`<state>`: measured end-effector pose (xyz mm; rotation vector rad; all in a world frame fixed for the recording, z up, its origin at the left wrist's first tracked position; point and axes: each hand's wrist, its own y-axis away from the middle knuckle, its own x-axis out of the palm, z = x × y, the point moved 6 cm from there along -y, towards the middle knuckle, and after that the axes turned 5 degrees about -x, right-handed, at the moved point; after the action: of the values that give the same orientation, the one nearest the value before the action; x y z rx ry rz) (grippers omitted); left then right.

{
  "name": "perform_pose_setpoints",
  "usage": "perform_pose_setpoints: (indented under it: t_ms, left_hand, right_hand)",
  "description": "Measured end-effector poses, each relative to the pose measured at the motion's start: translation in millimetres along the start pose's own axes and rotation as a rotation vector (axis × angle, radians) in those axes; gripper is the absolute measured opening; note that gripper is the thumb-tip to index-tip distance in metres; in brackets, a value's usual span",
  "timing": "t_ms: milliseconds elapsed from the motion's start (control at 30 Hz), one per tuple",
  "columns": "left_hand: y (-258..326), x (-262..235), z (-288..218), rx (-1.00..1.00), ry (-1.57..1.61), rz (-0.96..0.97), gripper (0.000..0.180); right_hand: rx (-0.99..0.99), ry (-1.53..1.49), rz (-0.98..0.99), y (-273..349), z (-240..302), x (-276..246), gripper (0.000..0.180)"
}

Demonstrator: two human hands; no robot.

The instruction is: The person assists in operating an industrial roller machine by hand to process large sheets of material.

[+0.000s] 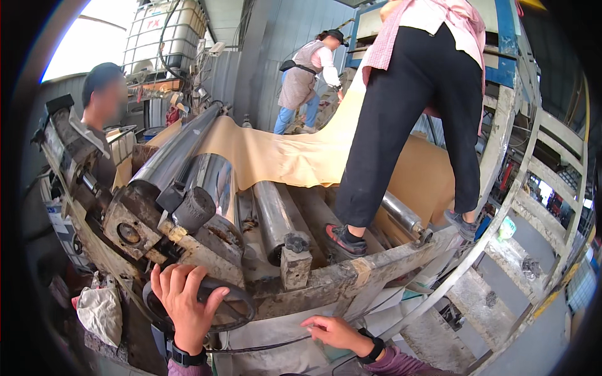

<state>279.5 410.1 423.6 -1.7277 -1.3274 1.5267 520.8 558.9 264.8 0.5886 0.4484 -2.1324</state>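
Note:
My left hand [185, 302] grips the rim of a black handwheel [235, 299] at the near end of a roller machine. My right hand [335, 330] rests with fingers spread on the pale lower side panel of the machine frame [351, 279], holding nothing. Both wrists wear black bands. Just above the wheel are shiny steel rollers [210, 172] and duller rollers [276, 216]. A wide tan sheet [276, 153] drapes over the rollers and runs up toward the back.
A person in black trousers [407, 119] stands on the machine, feet on the rollers and frame. Another person in an apron [307, 78] works at the back. A third person [100, 106] stands at left. White rails [533, 188] rise at right. A rag [100, 313] lies lower left.

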Motion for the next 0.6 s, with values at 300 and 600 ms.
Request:
perform_pose_setpoints:
  t_ms: [300,600]
  left_hand:
    - [-2,5,-1,0.023,-0.027,0.01,0.048]
    - [-1,-2,-26,0.172,-0.141,0.0,0.042]
  right_hand:
    - [-0.013,0.029,-0.141,20,11,-4,0.022]
    - [0.029,-0.087,-0.438,123,-26,-35,0.022]
